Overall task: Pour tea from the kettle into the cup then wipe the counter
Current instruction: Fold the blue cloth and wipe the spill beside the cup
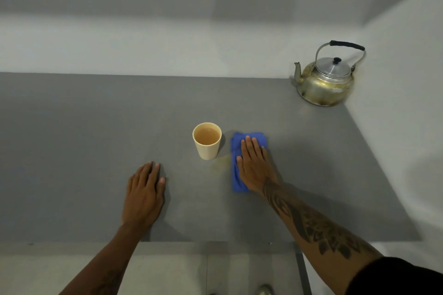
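Observation:
A cream cup (207, 148) holding light brown tea stands upright in the middle of the grey counter (84, 127). Just right of it lies a folded blue cloth (236, 146), and my right hand (254, 165) presses flat on top of it, fingers pointing away from me. A faint yellowish wet patch (223, 161) shows on the counter between the cup's base and the cloth. My left hand (145, 193) rests palm down on the counter, left of and nearer than the cup, holding nothing. The metal kettle (324, 79) sits in the far right corner, lid on, spout pointing left.
White walls close the counter at the back and on the right. The counter's front edge (191, 242) runs below my wrists, with cabinet fronts and floor beneath it.

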{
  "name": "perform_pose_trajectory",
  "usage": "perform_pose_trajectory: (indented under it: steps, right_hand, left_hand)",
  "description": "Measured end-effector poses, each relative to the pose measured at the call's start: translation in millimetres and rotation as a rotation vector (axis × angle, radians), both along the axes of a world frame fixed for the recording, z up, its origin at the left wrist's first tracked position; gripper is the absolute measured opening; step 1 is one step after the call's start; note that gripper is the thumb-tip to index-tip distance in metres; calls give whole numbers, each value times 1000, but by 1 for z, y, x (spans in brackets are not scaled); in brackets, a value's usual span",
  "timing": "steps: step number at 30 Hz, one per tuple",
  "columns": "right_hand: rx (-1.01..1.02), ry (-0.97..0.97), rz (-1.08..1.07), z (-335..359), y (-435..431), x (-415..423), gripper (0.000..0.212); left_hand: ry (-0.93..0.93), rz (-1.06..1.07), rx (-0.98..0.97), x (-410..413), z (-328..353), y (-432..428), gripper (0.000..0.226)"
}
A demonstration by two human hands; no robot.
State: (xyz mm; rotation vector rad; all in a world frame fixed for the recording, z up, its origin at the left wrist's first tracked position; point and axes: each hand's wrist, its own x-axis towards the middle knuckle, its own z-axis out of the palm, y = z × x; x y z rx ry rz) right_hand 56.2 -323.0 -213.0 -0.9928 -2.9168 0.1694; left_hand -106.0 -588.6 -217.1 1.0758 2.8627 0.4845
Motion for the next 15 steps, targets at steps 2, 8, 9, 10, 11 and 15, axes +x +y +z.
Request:
perform_pose_trajectory:
  steps: [2,8,9,10,11,15]
  right_hand:
    - [10,-9,67,0,-8,2,63]
    - [5,-13,227,-1,-46,13,58]
    - [3,-21,236,0,-52,14,58]
    - [1,-20,244,0,-57,15,57]
    - [-1,-17,253,1,-64,15,57]
    - [-8,-17,327,-1,-98,4,56]
  left_hand:
    - [-4,-2,-1,1,1,0,58]
    - [5,5,4,4,2,1,56]
    - [5,4,4,4,2,2,56]
    - [2,2,4,4,2,1,56]
    - [-2,1,5,4,2,1,56]
    - [-8,3,18,5,2,1,57]
